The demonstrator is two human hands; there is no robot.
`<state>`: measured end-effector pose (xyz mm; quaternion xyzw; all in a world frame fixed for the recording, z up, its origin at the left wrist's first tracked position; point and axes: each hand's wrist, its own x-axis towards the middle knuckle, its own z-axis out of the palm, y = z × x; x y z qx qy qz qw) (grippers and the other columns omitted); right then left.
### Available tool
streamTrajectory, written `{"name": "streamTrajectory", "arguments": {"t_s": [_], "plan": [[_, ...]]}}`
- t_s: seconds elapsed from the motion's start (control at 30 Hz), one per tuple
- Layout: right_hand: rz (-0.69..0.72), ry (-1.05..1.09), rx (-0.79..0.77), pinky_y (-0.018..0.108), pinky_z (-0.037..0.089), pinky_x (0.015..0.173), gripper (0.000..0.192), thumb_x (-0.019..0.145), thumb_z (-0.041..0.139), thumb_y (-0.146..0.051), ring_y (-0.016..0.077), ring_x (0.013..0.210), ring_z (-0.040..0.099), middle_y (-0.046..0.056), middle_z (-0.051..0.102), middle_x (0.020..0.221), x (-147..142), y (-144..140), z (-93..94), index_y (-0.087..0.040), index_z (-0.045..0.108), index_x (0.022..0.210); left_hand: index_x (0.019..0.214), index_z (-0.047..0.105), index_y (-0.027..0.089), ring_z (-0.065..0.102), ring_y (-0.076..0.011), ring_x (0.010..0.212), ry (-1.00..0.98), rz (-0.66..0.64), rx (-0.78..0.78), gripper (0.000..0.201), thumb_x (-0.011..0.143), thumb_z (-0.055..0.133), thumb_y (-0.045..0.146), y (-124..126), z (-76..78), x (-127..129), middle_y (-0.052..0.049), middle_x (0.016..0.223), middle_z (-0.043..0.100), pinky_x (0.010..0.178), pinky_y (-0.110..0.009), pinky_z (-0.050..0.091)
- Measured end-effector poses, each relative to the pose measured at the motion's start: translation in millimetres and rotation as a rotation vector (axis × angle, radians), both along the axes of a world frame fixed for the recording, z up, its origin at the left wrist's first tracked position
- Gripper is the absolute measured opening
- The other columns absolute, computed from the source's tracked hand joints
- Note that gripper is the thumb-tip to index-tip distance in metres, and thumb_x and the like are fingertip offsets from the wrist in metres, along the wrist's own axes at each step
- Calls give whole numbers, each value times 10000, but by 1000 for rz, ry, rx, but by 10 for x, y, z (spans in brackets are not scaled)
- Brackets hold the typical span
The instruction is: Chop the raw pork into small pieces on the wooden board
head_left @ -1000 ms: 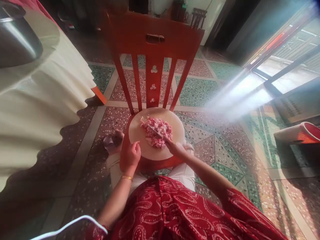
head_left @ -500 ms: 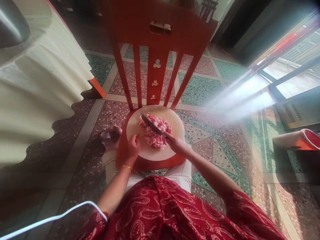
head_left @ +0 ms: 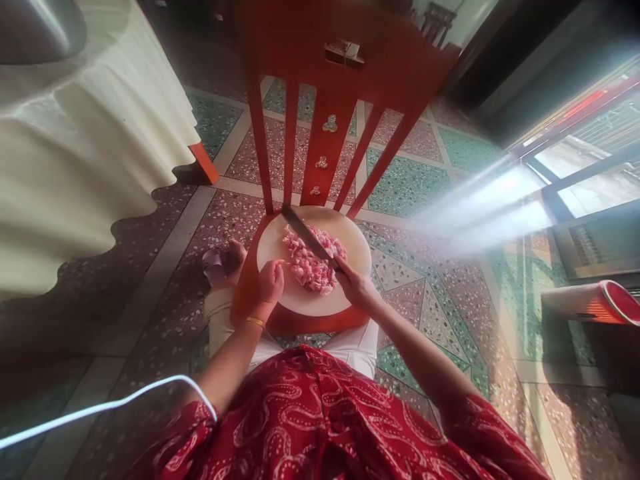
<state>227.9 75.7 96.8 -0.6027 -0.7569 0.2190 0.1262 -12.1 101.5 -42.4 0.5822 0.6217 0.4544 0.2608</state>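
Note:
A round pale cutting board [head_left: 305, 300] lies on the seat of a red wooden chair [head_left: 320, 73]. A heap of chopped pink raw meat [head_left: 313, 263] sits on the board. My right hand [head_left: 356, 285] grips the handle of a dark knife [head_left: 305, 231], whose blade is raised over the meat and points up-left toward the chair's back slats. My left hand [head_left: 269, 288] rests on the board's left edge beside the meat, fingers curled, a gold bangle on the wrist.
A table with a cream scalloped cloth [head_left: 85, 153] and a metal pot [head_left: 35, 27] stands at left. My foot [head_left: 225, 263] is on the terrazzo floor beside the chair. A red and white container [head_left: 595, 303] lies at right near a bright window. A white cable [head_left: 110, 403] crosses bottom left.
The knife went from lying low in the meat to lifted above it, blade tip further up-left. My left hand moved onto the board's edge. The view tilted slightly.

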Motion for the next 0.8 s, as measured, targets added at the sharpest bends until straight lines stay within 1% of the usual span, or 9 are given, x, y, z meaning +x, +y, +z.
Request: {"name": "streamTrajectory", "arguments": {"t_s": [0.1,0.23,0.3,0.43,0.5,0.57,0.67,0.73,0.8], "plan": [[2,91,114,306,518,809,552,967,346,-323,219,969,654,64,662,1153,-79,51,-16,-247,232,1502,1011,605,178,613,-191,991,42,21,37,247,889,412,274,7,-10,5,-95,1013,659,928,-336,456],[-48,-68,-96,301,540,709,531,934,428,-328,230,837,689,55,705,1054,-2,23,-256,-285,349,1457,995,616,163,622,-201,950,80,47,56,261,881,396,243,27,-55,22,-103,967,665,897,-343,466],[-56,-97,-130,298,539,707,500,939,422,-348,234,841,689,41,711,1042,94,-15,-234,-308,386,1436,989,621,163,623,-207,942,77,41,53,260,878,401,244,40,-79,28,-103,954,665,888,-346,469],[-45,62,110,289,524,804,538,960,368,-365,224,979,655,47,646,1202,92,35,10,-273,288,1484,983,622,176,629,-188,935,111,30,95,247,886,407,250,59,-110,25,-87,966,672,885,-325,475],[-74,136,221,291,514,845,553,966,338,-347,214,1025,636,65,615,1250,6,106,4,-228,249,1499,982,620,174,633,-181,927,142,32,135,251,891,397,244,62,-115,21,-87,960,676,875,-320,483],[-87,109,171,303,525,818,541,957,351,-327,219,976,655,79,642,1204,-47,140,-110,-209,297,1483,975,618,170,637,-183,914,169,37,159,252,890,391,239,63,-116,20,-90,946,678,860,-323,493],[-81,-57,-73,309,536,733,505,936,412,-330,231,846,687,58,708,1053,6,98,-235,-252,396,1435,953,617,166,641,-193,890,195,46,156,251,882,384,230,69,-119,27,-92,911,678,827,-331,504],[-85,-84,-108,303,532,725,489,940,412,-345,231,833,689,40,718,1020,83,57,-161,-277,412,1424,945,616,168,640,-196,888,199,37,147,257,883,375,229,78,-123,33,-92,907,678,820,-335,505],[-97,-17,-17,295,530,741,497,950,386,-361,225,863,685,31,705,1067,125,48,-10,-287,382,1441,950,615,169,638,-195,897,196,25,154,261,889,369,232,87,-130,39,-94,922,679,835,-335,500]]}}
